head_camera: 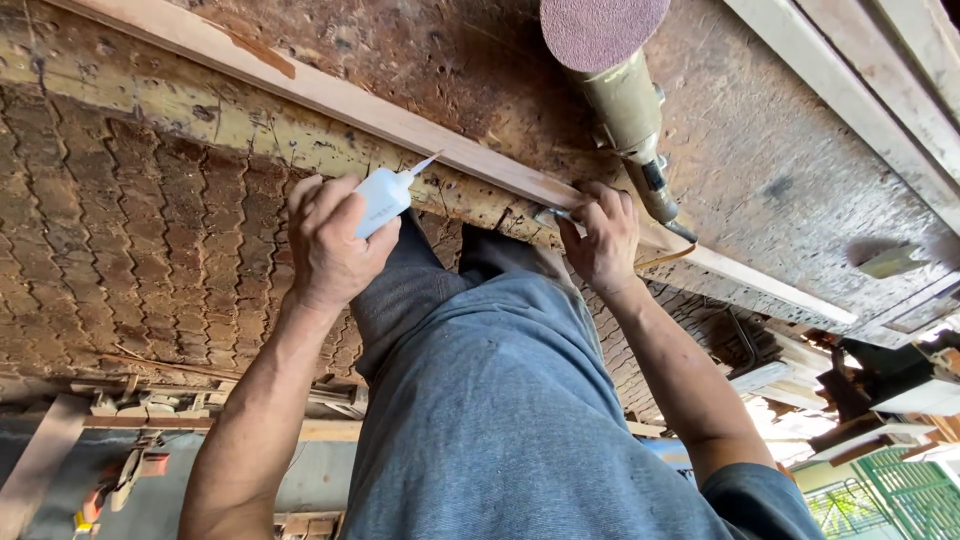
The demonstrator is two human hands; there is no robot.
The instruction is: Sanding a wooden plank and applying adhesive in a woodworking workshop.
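My left hand [328,245] grips a small white squeeze bottle [385,197], whose thin nozzle points at the edge of a long pale wooden strip [330,95]. The strip lies diagonally on a worn brown workbench [780,150]. My right hand [603,240] is closed over the strip's near edge further along. A small metal tip [547,214] sticks out from under its fingers; I cannot tell what it belongs to.
A green power sander [630,100] with a round purple-red disc [603,28] lies on the bench just beyond my right hand. More wooden strips [880,70] lie at the far right. Paving blocks [130,250] cover the ground at left, with wood scraps [150,405] below.
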